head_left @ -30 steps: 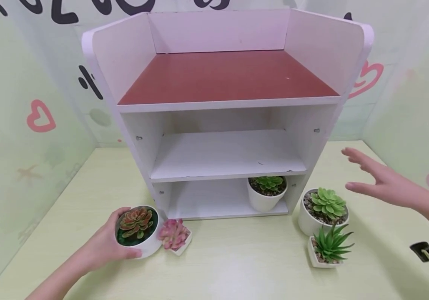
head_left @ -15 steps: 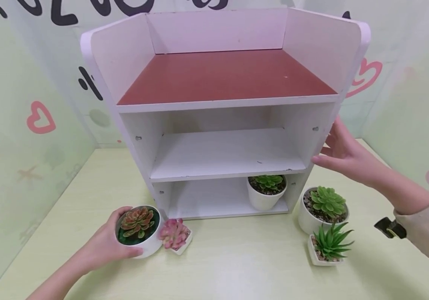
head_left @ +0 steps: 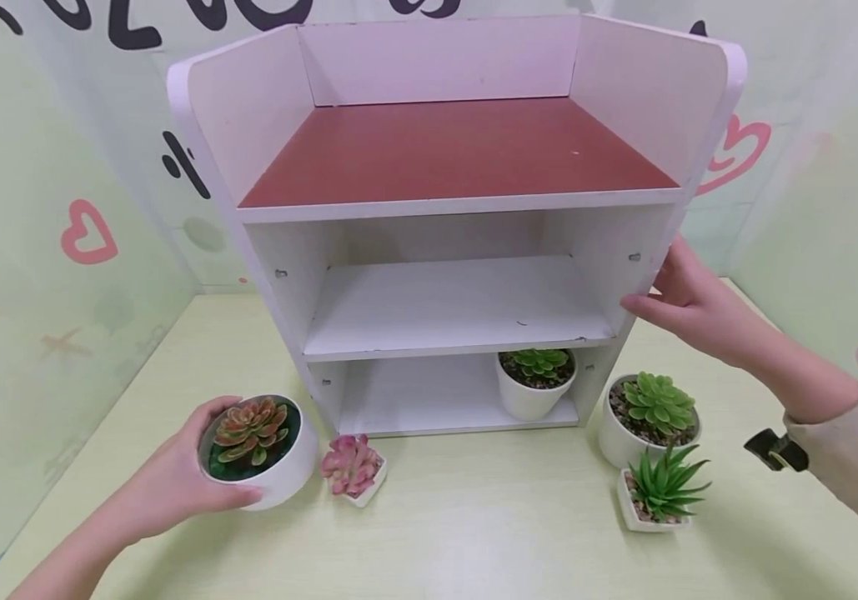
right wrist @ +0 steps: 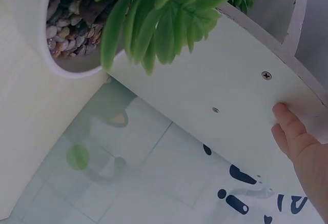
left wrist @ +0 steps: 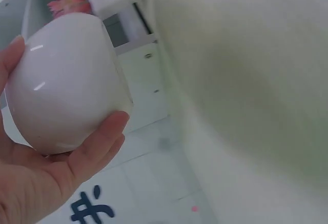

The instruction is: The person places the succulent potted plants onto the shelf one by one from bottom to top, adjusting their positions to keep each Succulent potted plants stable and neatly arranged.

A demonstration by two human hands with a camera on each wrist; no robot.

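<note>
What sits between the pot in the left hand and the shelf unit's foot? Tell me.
In the head view, a small pink succulent in a white square pot stands on the table between the round white pot held by the left hand and the shelf unit.

Head camera looks forward and down at the shelf unit (head_left: 459, 233) at 12 o'clock; both wrist cameras sit close, sharing its side panels.
</note>
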